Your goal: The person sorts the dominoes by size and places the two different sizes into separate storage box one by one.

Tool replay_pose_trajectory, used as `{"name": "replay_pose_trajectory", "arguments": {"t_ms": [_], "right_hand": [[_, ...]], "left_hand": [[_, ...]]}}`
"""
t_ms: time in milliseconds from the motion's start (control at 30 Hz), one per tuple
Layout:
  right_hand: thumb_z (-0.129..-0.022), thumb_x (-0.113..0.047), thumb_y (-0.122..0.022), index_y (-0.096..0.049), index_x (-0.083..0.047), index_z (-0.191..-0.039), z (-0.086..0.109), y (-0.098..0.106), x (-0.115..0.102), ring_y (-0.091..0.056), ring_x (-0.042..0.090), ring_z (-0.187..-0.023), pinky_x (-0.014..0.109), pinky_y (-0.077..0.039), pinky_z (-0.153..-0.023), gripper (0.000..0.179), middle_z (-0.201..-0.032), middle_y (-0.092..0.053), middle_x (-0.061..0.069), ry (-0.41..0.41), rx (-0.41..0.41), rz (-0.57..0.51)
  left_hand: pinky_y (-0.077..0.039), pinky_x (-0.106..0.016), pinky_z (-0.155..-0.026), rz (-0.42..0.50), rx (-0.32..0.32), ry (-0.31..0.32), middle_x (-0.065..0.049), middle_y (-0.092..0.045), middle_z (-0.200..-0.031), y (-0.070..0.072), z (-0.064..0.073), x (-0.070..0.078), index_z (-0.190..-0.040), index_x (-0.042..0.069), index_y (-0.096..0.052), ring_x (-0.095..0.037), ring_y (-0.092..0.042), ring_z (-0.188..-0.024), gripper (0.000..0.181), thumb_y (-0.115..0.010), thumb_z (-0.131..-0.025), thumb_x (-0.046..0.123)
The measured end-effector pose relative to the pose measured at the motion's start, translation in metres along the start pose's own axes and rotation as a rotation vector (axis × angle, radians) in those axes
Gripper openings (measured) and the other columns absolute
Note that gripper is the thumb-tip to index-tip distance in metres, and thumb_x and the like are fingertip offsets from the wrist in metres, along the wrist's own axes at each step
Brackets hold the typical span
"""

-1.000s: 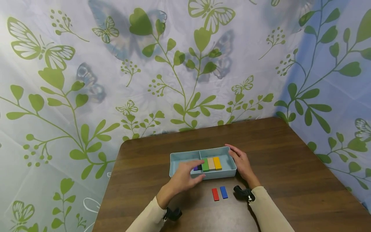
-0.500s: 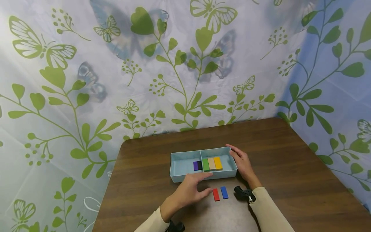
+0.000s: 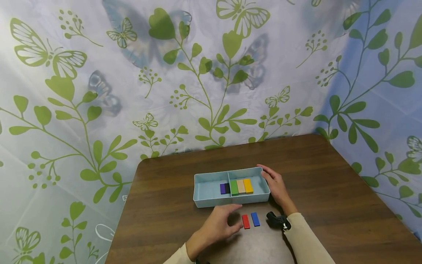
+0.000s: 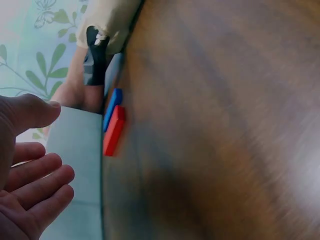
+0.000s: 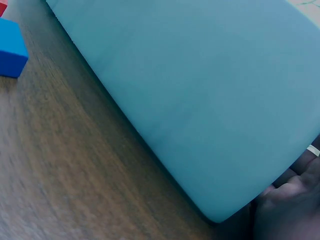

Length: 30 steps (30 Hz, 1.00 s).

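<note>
My left hand (image 3: 215, 225) hovers in front of the box with thumb and fingers spread, just left of a red block (image 3: 246, 222). Its fingers hold nothing in the left wrist view. Beside the red block lies a blue block (image 3: 255, 219), slightly apart from it. My right hand (image 3: 276, 187) holds the right end of a pale blue two-compartment box (image 3: 211, 202). In the right compartment, green (image 3: 234, 187), beige (image 3: 241, 187) and yellow (image 3: 248, 186) blocks lie side by side. Purple (image 3: 222, 189) and black (image 3: 227, 188) blocks lie against the divider on the left.
The brown wooden table (image 3: 165, 183) reaches back to a patterned curtain (image 3: 184, 91) with green leaves and butterflies. A black wrist mount (image 3: 277, 220) on the right arm sits close to the blue block. A white cord (image 3: 103, 234) hangs past the table's left edge.
My left hand has withdrawn from over the box toward me and to the right, arriving beside the red block and uncovering the purple and black blocks. The right hand stays on the box.
</note>
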State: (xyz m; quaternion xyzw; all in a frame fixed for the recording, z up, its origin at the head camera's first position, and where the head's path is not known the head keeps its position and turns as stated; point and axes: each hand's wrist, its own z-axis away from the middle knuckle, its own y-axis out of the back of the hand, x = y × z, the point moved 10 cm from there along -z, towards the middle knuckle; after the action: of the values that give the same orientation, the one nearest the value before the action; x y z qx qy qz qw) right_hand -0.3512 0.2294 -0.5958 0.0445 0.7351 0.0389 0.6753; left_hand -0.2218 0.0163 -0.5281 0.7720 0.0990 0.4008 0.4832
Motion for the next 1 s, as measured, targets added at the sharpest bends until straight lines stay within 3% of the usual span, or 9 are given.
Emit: {"name": "replay_pose_trajectory", "arguments": {"t_ms": [267, 733, 1000], "right_hand": [[-0.106, -0.037, -0.047, -0.055, -0.019, -0.145, -0.002, 0.001, 0.005, -0.041, 0.032, -0.143, 0.059, -0.027, -0.119, 0.043, -0.153, -0.049, 0.008, 0.014, 0.023, 0.007], [-0.104, -0.044, -0.049, -0.055, -0.02, -0.144, -0.002, 0.001, 0.008, -0.043, 0.028, -0.142, 0.058, -0.028, -0.119, 0.047, -0.152, -0.051, 0.005, 0.013, 0.02, -0.009], [-0.105, -0.042, -0.049, -0.056, -0.021, -0.144, -0.002, 0.002, 0.006, -0.043, 0.029, -0.142, 0.059, -0.027, -0.119, 0.045, -0.152, -0.05, 0.005, 0.012, 0.021, -0.009]], "left_hand": [[-0.051, -0.026, -0.101, -0.046, -0.001, -0.01, 0.001, -0.068, -0.13, -0.02, 0.003, -0.004, -0.133, 0.007, -0.063, -0.008, -0.064, -0.119, 0.053, -0.079, -0.086, 0.025], [-0.053, -0.024, -0.098, -0.1, 0.049, -0.017, 0.0, -0.071, -0.122, -0.033, 0.0, -0.002, -0.125, 0.008, -0.068, -0.008, -0.067, -0.113, 0.047, -0.083, -0.082, 0.021], [-0.053, -0.023, -0.096, -0.127, 0.043, -0.022, 0.0, -0.072, -0.121, -0.035, -0.004, 0.001, -0.124, 0.009, -0.069, -0.008, -0.067, -0.111, 0.044, -0.082, -0.083, 0.021]]}}
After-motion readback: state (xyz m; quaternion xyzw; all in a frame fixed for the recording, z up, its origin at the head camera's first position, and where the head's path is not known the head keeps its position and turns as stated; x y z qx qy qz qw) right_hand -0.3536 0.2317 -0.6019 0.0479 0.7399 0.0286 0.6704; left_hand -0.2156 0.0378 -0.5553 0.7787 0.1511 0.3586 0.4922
